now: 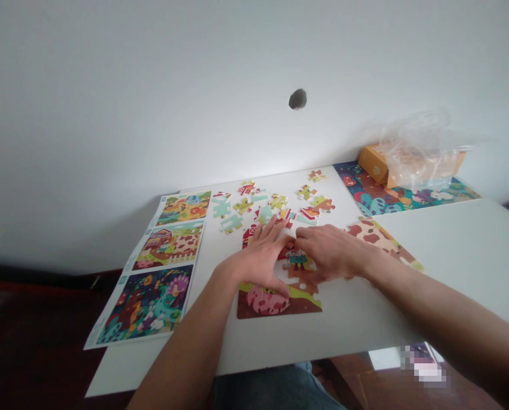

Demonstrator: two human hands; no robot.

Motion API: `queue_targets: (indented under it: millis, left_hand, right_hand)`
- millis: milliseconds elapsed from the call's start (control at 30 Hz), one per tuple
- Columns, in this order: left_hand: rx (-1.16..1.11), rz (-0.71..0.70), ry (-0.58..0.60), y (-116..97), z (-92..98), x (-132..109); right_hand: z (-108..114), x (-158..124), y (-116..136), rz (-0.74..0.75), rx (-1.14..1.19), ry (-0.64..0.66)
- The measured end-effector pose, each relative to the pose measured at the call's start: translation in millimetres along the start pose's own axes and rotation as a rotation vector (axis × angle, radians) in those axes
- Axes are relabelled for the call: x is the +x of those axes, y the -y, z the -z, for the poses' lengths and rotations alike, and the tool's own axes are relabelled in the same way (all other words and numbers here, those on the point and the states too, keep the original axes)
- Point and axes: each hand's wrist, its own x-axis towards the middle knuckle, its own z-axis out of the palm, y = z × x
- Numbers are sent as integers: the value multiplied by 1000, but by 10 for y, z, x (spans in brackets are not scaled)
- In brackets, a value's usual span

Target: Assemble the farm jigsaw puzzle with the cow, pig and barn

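A partly joined jigsaw puzzle (267, 302) lies on the white table, with a pink pig along its near edge. My left hand (265, 253) rests over its left side, fingers spread flat and thumb above the pig. Against it on the right, my right hand (329, 250) is closed, with curled fingers and thumb at a puzzle piece showing a small figure (297, 257). The fingertips partly hide that piece's edges. Just beyond my hands lie several loose puzzle pieces (242, 205). A separate joined section with brown cow patches (372, 234) sits right of my right hand, partly behind the forearm.
A reference sheet with 3 pictures (169, 245) overhangs the table's left edge. At the back right, an orange box (373, 163) and clear plastic bag (425, 154) stand on a finished dark puzzle (374, 202). A white wall (195, 85) with a round hole rises behind.
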Motion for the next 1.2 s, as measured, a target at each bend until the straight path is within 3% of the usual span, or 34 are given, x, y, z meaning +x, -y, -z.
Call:
queue_targets:
  millis: [633,933,1200]
  left_hand:
    - [-12,65,75,-61,66,8]
    - [-40,72,57,-74,95,-6]
    - [-3,95,-27,-57,58,23]
  right_hand:
    - [60,-23,19,25,83,29]
    - [109,-45,-10,-24,105,21]
    - [59,-1,-25,-100,65,107]
